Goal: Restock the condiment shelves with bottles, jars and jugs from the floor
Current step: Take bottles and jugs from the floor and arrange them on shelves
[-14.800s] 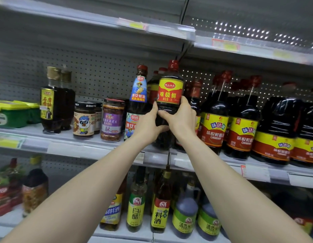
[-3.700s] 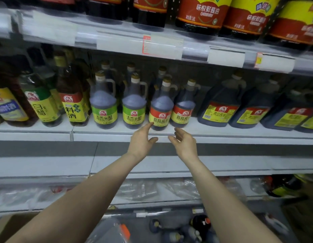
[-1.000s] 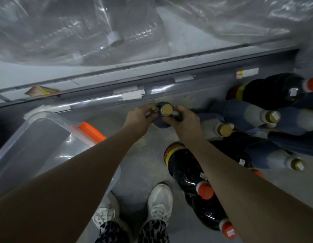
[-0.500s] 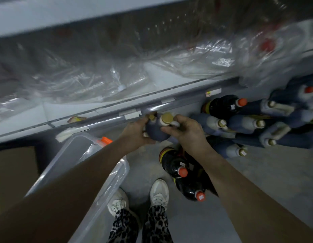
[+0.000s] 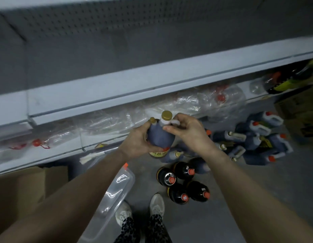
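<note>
Bottles and jugs for the shelves are seen scattered over the floor (image 5: pixel 257 199), below a long empty shelf (image 5: pixel 117 88) whose front edge runs across the view. Beneath that shelf, crumpled plastic wrap (image 5: pixel 196 104) is piled. A clear plastic bin (image 5: pixel 115 188) is set by the feet, at the floor's left side. Blue jugs (image 5: pixel 255 137) are lying in a heap toward the right edge of the floor, and four dark bottles with red caps (image 5: pixel 183 185) are standing near the shoes. One blue bottle with a gold cap (image 5: pixel 160 135) is held up in the air between the floor and the shelf edge. It is wrapped around its belly by the left hand (image 5: pixel 137 142), fingers curled tight, while its small white handle near the neck is pinched by the right hand (image 5: pixel 187 130). It is judged to be full, therefore fairly heavy, stiff-walled and somewhat slick; support under the body, with the handle as a guide, would be safest.
</note>
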